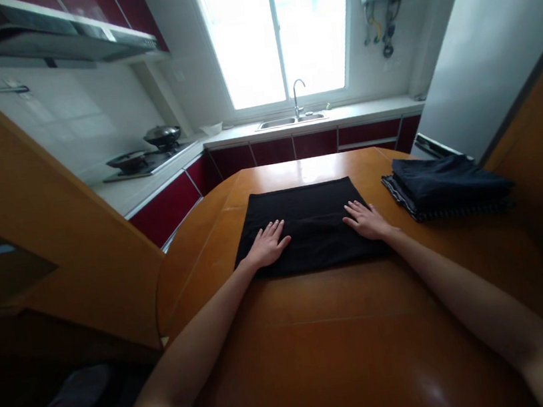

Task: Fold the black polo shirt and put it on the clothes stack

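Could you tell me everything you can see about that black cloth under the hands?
The black cloth is plain, dark and matte, and looks like woven fabric. It lies flat on the brown table, roughly rectangular and wider from side to side, with a faint crease running across it. The left hand lies palm down near its left edge, the right hand near its right. Whether it has several layers, I can't tell.

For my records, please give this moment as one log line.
left hand: flat on black cloth; right hand: flat on black cloth; folded stack: table, right side
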A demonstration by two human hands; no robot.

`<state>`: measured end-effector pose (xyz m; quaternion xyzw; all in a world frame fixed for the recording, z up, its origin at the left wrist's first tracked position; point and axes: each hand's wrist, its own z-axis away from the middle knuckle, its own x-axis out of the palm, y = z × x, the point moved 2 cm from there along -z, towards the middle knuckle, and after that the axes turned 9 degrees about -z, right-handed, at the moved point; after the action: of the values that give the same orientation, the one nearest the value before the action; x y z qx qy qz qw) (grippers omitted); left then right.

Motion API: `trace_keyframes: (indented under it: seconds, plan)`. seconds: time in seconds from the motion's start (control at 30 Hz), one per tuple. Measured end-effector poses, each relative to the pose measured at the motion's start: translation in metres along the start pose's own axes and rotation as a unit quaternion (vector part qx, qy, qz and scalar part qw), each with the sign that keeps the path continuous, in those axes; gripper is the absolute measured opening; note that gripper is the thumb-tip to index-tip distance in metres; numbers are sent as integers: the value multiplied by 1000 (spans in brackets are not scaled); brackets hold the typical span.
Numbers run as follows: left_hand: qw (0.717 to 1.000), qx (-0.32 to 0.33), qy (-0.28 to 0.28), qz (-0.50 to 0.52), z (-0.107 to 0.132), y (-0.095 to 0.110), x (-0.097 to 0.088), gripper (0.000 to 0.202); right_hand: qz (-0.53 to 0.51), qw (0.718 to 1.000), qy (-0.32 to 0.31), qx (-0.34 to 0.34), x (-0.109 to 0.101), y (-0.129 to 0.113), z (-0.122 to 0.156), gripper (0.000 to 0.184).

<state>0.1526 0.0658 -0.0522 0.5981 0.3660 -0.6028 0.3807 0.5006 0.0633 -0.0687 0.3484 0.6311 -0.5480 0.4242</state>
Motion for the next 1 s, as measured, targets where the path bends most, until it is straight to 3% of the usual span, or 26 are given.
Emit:
trace_keyframes:
  seconds: [0.13, 0.27, 0.33, 0.43, 0.53, 0.67, 0.77, 1.0]
  plan:
    - [998, -55, 0, -9, 22, -37, 0, 69, -8, 998, 40, 52, -11, 25, 2, 64]
    - [997, -70, 12, 4, 54, -56, -3, 61, -20, 993, 113, -16, -15, 14, 24, 56]
    - [999, -32, 38, 13, 75, -54, -7, 58, -43, 989, 114, -89, -16, 4, 45, 53]
    - [996, 76, 54, 16, 106, -42, -12, 58, -57, 976, 49, -204, -14, -5, 82, 54]
    - [990, 131, 45, 19, 127, -38, -18, 59, -50, 967, 1, -248, -14, 2, 108, 56]
    - [989, 142, 48, 14, 133, -47, -29, 53, -19, 961, 20, -275, -22, 16, 117, 49]
    - [986, 159, 54, 4, 131, -52, -32, 55, 14, 950, 34, -310, -26, 21, 116, 56]
    - [979, 172, 114, 2, 125, -54, -19, 52, 31, 953, 61, -294, -25, 32, 111, 50]
